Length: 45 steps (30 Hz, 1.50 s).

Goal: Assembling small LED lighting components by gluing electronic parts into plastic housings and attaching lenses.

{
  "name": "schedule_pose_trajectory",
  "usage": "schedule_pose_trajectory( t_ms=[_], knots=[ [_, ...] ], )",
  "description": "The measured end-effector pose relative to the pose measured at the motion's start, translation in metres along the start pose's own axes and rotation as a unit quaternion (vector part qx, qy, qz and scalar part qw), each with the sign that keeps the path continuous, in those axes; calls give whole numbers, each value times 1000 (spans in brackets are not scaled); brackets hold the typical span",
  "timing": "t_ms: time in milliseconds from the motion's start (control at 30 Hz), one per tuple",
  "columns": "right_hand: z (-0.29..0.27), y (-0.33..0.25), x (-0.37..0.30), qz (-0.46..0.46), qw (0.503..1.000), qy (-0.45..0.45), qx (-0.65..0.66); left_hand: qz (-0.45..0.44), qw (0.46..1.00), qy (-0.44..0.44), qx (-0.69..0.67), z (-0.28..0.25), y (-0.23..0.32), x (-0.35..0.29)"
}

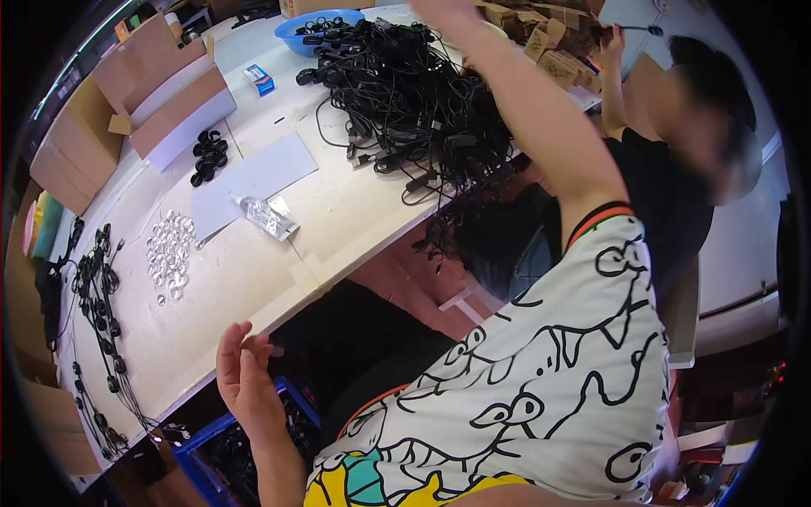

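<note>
My left hand (247,380) is raised just off the table's near edge, fingers loosely bent and apart, with nothing visible in it. My right arm reaches far across to the top of the view. There my right hand (448,12) is blurred and partly cut off, so its fingers do not show. Below that forearm lies a large tangled heap of black cables (405,110) with USB plugs. Nearer my left hand, many small clear round lenses (169,253) are spread on the table. A clear tube (266,216) with a pointed nozzle rests partly on a white sheet (215,203).
Black rings (209,157) lie beside an open cardboard box (182,114). A blue bowl (291,38) of black parts and a small blue-white box (258,80) stand farther back. Black cables (106,313) line the left end. A blue crate (203,439) sits below; a co-worker (650,186) sits right.
</note>
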State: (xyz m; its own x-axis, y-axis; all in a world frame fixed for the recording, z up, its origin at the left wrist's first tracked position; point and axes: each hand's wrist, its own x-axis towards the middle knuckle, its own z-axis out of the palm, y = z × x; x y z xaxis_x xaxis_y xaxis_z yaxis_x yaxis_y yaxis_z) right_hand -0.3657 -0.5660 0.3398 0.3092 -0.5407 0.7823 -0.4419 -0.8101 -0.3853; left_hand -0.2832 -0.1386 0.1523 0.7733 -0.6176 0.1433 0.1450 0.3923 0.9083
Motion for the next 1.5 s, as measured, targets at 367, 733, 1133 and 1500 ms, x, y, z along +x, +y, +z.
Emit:
schedule_pose_trajectory(
  t_ms=[367,733,1133,1500],
  knots=[
    [28,177,40,161,885,-199,-389,-40,997,36,62,-24,-5,16],
    [73,272,3,228,835,-326,-381,-56,986,79,137,-42,2,21],
    [56,63,-8,-126,985,-76,87,122,895,196,383,-149,64,56],
    [139,-236,-264,-514,691,-368,352,-17,622,309,719,-378,97,148]
  ],
)
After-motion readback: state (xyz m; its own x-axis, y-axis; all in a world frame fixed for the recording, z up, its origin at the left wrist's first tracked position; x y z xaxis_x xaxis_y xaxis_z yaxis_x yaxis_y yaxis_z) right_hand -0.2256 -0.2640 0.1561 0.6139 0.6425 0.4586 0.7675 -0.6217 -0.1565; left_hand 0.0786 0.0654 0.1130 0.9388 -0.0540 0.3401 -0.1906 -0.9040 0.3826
